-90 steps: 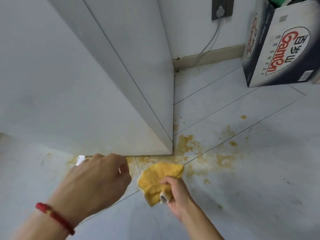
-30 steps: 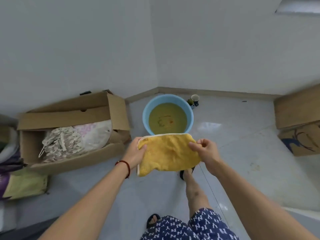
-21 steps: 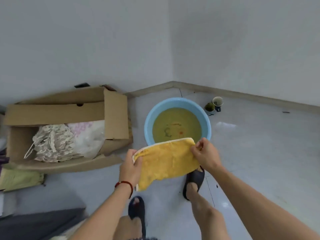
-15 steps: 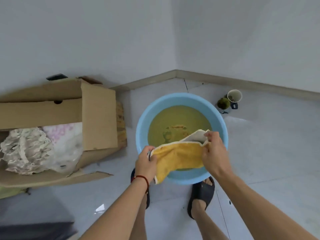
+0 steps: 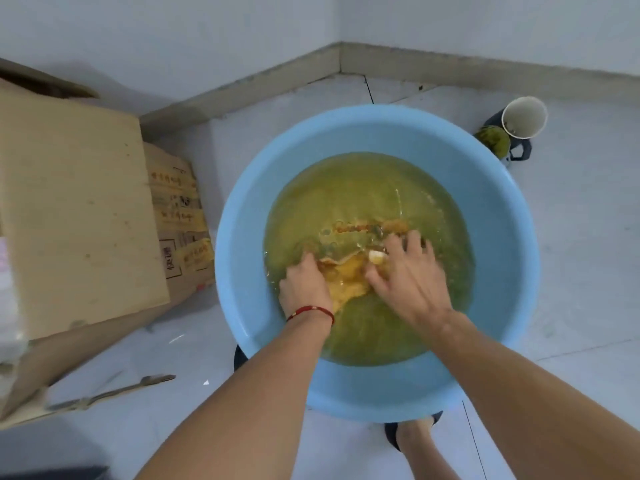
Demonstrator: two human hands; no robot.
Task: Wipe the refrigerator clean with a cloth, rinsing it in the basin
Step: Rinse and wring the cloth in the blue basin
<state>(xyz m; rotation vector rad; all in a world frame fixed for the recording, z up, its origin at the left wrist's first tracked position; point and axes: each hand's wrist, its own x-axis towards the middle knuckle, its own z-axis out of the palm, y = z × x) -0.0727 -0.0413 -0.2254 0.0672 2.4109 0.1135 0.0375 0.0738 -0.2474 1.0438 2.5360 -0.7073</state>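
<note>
Blue basin (image 5: 498,216): on the floor, filled with murky yellow-green water. Yellow cloth (image 5: 348,280): in the water, bunched between both hands, mostly submerged and hard to outline. Left hand (image 5: 304,285): grip closed on the cloth's left edge, fingertips hidden underwater. Right hand (image 5: 408,271): fingers spread and bent over the cloth; whether the grip is closed cannot be told. Cardboard box (image 5: 76,209): left, cut off. Two cups (image 5: 523,117): beyond the basin, one partly hidden.

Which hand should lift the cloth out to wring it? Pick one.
Left, probably. The left hand grips the yellow cloth in the basin; the right hand lies spread over it, fingers straighter.
</note>
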